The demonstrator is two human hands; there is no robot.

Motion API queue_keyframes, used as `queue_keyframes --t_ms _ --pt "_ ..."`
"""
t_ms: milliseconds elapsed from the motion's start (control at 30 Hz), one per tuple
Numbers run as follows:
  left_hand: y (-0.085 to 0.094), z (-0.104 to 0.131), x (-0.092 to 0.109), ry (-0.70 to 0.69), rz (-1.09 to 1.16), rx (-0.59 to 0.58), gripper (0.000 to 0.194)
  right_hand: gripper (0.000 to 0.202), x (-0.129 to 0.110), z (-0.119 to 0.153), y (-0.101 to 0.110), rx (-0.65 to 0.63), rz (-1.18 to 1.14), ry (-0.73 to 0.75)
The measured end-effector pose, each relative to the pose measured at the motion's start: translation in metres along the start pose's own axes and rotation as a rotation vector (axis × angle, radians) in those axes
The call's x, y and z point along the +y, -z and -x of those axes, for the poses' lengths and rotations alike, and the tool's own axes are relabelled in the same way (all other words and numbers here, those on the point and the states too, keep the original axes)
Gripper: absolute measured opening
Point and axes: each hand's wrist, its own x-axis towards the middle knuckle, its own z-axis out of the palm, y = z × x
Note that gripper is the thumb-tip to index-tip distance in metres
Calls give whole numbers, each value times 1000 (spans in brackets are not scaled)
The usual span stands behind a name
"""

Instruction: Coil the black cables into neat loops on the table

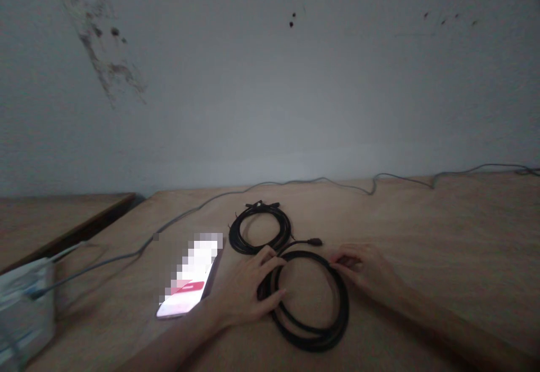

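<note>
A black cable wound in a loose coil [343,310] lies on the wooden table in front of me. My left hand [253,287] grips the coil's left side, fingers over the top and thumb inside the loop. At the upper right of the same coil, my right hand [365,268] pinches the edge with thumb and fingertips; its other fingers are curled. One cable end with a dark plug [315,242] sticks out above the coil, pointing right. Just behind lies a second black cable coil [236,237], with its ends resting on its far rim.
A lit phone [181,299] lies left of my left hand. At the far left, a white power strip [29,310] has a plug in it. A thin grey cord [202,203] runs from there along the wall [270,107]. Another tabletop [50,220] adjoins the table [442,231] on the left.
</note>
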Motion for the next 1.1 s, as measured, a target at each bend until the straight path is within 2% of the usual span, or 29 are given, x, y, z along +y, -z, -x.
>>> queue_keyframes --t_ms 133,233,433,567,933,1000,1100 --pt "0 0 -1 -55 7 -4 49 23 -4 0 -1 4 -81 23" --pt "0 0 -3 -60 23 -14 42 24 -8 1 0 7 -90 49" --pt "-1 -1 -3 -31 29 -28 35 24 -1 5 -5 15 81 198" --pt "-1 -3 -2 -50 28 -38 34 15 4 4 -12 11 149 197" --pt "-2 -1 -3 -53 -12 -29 46 19 4 5 -11 -98 205 198" --pt "0 -3 3 -31 -70 -12 43 17 3 6 -12 -104 219 183" --pt "-1 -5 15 100 -214 45 40 17 2 6 -14 -107 259 149"
